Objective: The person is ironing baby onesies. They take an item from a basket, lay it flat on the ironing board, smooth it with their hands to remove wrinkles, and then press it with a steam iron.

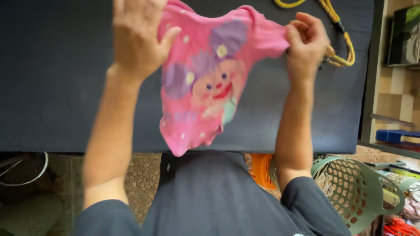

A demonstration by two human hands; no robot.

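Observation:
A small pink garment (205, 83) with a printed cartoon figure and purple patches hangs in the air above a dark table (57, 78). My left hand (138, 37) grips its upper left edge. My right hand (306, 41) pinches its upper right corner. The cloth droops between both hands, its lower end near the table's front edge.
A yellow cord (339, 30) with a clip lies at the table's far right. A green perforated laundry basket (358, 188) stands on the floor at lower right, an orange object (262, 170) beside it. Shelving (396, 87) lines the right side.

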